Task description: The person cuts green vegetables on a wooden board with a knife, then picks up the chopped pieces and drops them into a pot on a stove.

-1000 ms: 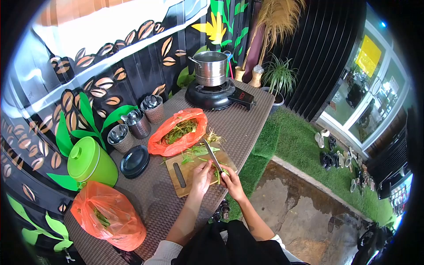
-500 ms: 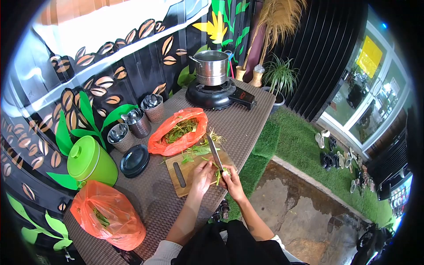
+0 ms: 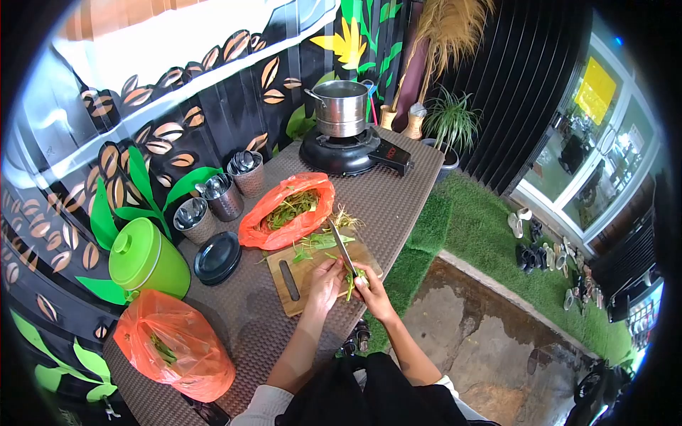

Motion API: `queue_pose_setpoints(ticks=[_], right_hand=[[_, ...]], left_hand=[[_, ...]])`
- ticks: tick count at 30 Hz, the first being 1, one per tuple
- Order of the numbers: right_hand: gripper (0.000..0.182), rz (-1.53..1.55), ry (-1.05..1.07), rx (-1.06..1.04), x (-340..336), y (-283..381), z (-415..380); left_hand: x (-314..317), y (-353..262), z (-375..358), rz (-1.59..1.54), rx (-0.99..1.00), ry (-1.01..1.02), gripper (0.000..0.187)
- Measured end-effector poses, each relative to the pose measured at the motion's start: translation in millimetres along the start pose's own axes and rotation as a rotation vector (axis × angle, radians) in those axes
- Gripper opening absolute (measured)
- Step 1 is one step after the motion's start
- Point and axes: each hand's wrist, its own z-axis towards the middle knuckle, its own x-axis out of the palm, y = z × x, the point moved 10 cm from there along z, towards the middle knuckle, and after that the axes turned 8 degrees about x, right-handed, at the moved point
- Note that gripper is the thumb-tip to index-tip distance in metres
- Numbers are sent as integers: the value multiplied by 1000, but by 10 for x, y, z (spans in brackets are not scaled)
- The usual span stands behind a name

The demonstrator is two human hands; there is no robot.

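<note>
My right hand (image 3: 374, 292) is closed around the handle of a knife (image 3: 342, 246), its blade pointing up and away from me. Close beside it, my left hand (image 3: 327, 282) pinches leafy green stems (image 3: 349, 287), some of which hang between the two hands. Both hands are over the near part of a wooden cutting board (image 3: 290, 292) with a slot handle. Loose green leaves (image 3: 312, 243) lie at the board's far edge, with pale root ends (image 3: 346, 219) beyond them. An open orange plastic bag (image 3: 273, 231) full of greens stands just behind the board.
A steel pot (image 3: 341, 110) sits on a black portable stove (image 3: 334, 157) at the table's far end. Along the wall are metal cups of cutlery (image 3: 222, 197), black lids (image 3: 217, 258) and a green lidded container (image 3: 149, 261). Another orange bag (image 3: 177, 348) stands at the near left.
The knife and my right hand have shifted slightly left, and the blade leans a little more to the left. My left hand stays almost in place.
</note>
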Motion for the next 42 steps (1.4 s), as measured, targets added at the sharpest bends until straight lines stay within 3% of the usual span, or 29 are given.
queue_pose_setpoints(ticks=[18, 21, 24, 30, 33, 35, 36, 38, 42], right_hand=[[36, -31, 126, 73, 121, -10, 9], [37, -26, 145, 69, 125, -13, -1], [39, -60, 163, 74, 133, -27, 3], [41, -45, 169, 100, 143, -10, -22], [40, -108, 142, 77, 169, 101, -47], [39, -136, 120, 24, 166, 107, -29], [38, -166, 98, -30, 158, 139, -28], [37, -201, 74, -47, 162, 142, -34], [35, -203, 35, -36, 118, 93, -34]], left_hand=[[-272, 188, -7, 32, -234, 36, 9], [-32, 151, -89, -23, -256, 76, 11], [-276, 206, -35, -33, -160, -63, 13], [-402, 399, -14, -257, -231, 63, 15], [-605, 438, -6, -185, -249, -106, 15], [-678, 543, 73, -161, -267, 129, 15], [-547, 511, 32, -161, -268, 130, 15], [-370, 344, -80, -84, -216, -113, 9], [-278, 283, -98, -58, -208, -104, 10]])
